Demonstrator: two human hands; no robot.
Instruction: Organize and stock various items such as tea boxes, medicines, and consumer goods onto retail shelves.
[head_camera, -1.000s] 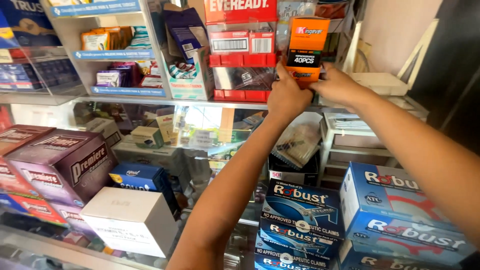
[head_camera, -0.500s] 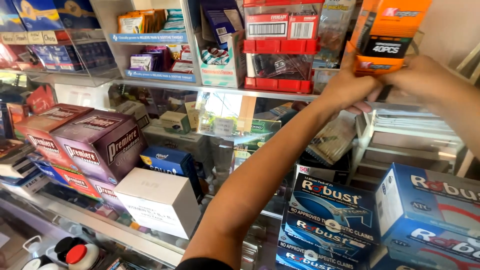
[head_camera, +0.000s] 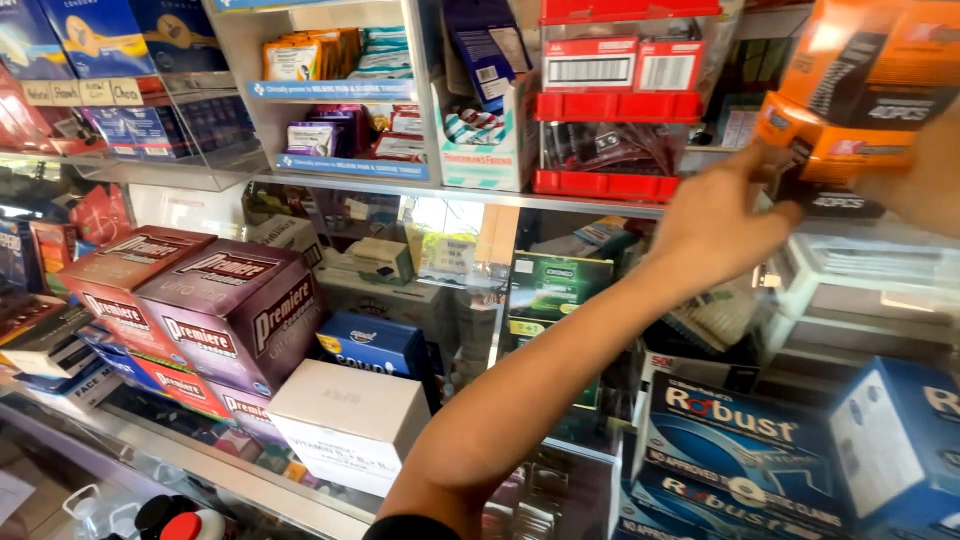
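Two hands are raised to the upper right of the shelving, and both are on orange packs. The left hand (head_camera: 725, 225) is stretched out on a long, straight arm, its fingers closed around the lower edge of a small orange and black pack (head_camera: 820, 155); the pack is held out in the air just in front of the shelf rather than resting on it. The right hand (head_camera: 925, 175) is only partly seen at the frame's edge, blurred, and is pressed against the side of a bigger orange box (head_camera: 870, 60) above; whether it is closed on that box cannot be told. The pack and the box are touching, one stacked under the other, which is probably why both hands are used: one steadies from below, the other from the side.

Just left of the hands, a red plastic rack (head_camera: 620, 100) is set on the glass shelf (head_camera: 400, 190), so that its small goods face the front. Further left, sachets are kept in a clear shelf unit (head_camera: 330, 90). On the counter below, purple boxes (head_camera: 235, 315) are stacked at an angle with a white box (head_camera: 350, 420) beside them, and blue boxes (head_camera: 740, 450) are piled under the left arm, all turned label-out for reading.
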